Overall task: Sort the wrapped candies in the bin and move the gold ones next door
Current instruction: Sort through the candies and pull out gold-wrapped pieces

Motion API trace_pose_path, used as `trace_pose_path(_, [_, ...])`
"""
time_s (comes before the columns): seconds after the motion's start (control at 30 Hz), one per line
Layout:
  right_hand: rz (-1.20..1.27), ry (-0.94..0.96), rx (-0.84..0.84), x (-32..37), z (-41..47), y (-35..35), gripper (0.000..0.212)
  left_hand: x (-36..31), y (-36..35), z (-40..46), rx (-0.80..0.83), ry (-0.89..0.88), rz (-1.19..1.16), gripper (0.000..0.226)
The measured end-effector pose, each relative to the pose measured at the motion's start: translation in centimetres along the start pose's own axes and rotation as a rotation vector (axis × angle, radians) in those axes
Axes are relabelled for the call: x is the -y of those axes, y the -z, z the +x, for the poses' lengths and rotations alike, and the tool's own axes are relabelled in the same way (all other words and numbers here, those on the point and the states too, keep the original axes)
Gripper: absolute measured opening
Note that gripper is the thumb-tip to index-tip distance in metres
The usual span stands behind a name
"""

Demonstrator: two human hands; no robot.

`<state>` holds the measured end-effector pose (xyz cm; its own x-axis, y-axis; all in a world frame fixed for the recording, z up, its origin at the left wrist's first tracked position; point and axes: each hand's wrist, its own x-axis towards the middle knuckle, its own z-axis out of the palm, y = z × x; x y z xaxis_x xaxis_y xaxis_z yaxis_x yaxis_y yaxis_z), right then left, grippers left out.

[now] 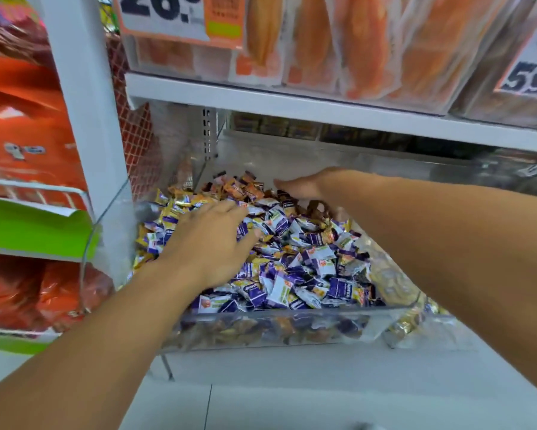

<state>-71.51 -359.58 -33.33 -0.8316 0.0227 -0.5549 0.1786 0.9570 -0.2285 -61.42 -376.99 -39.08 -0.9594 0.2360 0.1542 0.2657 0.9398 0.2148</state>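
A clear plastic bin on the lower shelf is heaped with wrapped candies. Purple-and-white ones fill the middle and front. Gold ones lie along the left side, and orange ones sit at the back. My left hand lies flat on the pile at the left, fingers straight and spread. My right hand reaches over the back of the pile with fingers bent down into the candies; blur hides whether it holds any. The neighbouring clear bin to the right holds gold candies.
A white shelf board hangs low over the bin, loaded with orange snack bags and price tags. A white upright post stands to the left, with orange packs and a green tray beyond it. Grey floor lies below.
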Motion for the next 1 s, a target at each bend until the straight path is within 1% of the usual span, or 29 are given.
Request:
trace_pose_path(0.07, [0.102, -0.014, 0.026, -0.4, 0.3, -0.2, 0.082, 0.9, 0.3, 0.3, -0.040, 0.030, -0.086, 0.056])
trace_pose_path(0.13, [0.212, -0.035, 0.050, -0.9, 0.5, -0.2, 0.087, 1.2, 0.3, 0.5, -0.058, 0.041, -0.105, 0.055])
trace_pose_path(0.23, [0.251, -0.017, 0.055, -1.0, 0.6, -0.4, 0.089, 1.1, 0.0, 0.8, -0.065, 0.032, -0.083, 0.051])
trace_pose_path(0.3, [0.262, -0.001, 0.119, -0.9, 0.6, -0.5, 0.089, 0.8, 0.2, 0.7, -0.072, 0.071, -0.136, 0.048])
trace_pose_path(0.37, [0.325, 0.033, 0.218, -0.9, 0.2, -0.4, 0.076, 0.5, 0.6, 0.5, -0.079, 0.094, -0.175, 0.046])
trace_pose_path(0.43, [0.375, 0.075, 0.264, -0.7, -1.0, -0.4, 0.061, 0.1, 0.9, 0.2, -0.086, 0.087, -0.228, 0.044])
trace_pose_path(0.5, [0.365, 0.117, 0.259, -0.3, -1.5, -0.5, 0.063, -0.2, 1.2, -0.1, -0.109, 0.068, -0.272, 0.043])
trace_pose_path(0.53, [0.352, 0.126, 0.241, 0.0, -2.3, -0.8, 0.068, -0.3, 1.3, -0.2, -0.124, 0.058, -0.284, 0.043])
trace_pose_path(0.6, [0.338, 0.140, 0.179, 0.5, -3.3, -1.5, 0.087, -0.4, 1.5, -0.6, -0.144, 0.047, -0.304, 0.041])
trace_pose_path(0.63, [0.346, 0.181, 0.148, 0.5, -3.9, -1.9, 0.089, -0.4, 1.5, -0.8, -0.146, 0.042, -0.313, 0.040])
trace_pose_path(0.7, [0.378, 0.280, 0.071, 0.1, -5.6, -2.6, 0.083, -0.5, 1.7, -1.2, -0.145, 0.020, -0.324, 0.036])
trace_pose_path(0.73, [0.408, 0.329, 0.059, -0.2, -6.6, -2.9, 0.079, -0.5, 1.7, -1.3, -0.145, 0.010, -0.325, 0.034])
trace_pose_path(0.83, [0.452, 0.476, 0.088, -2.0, -9.9, -3.5, 0.066, -0.7, 1.8, -1.7, -0.148, -0.020, -0.340, 0.033])
trace_pose_path(0.9, [0.341, 0.550, 0.045, -3.4, -11.5, -3.1, 0.061, -0.9, 1.9, -1.8, -0.147, -0.045, -0.343, 0.035])
trace_pose_path(0.93, [0.228, 0.569, -0.031, -4.1, -11.9, -2.5, 0.058, -1.1, 1.9, -1.8, -0.148, -0.049, -0.342, 0.036])
trace_pose_path(1.0, [-0.052, 0.592, -0.291, -5.1, -12.4, -1.3, 0.040, -1.4, 2.0, -1.8, -0.144, -0.057, -0.331, 0.038])
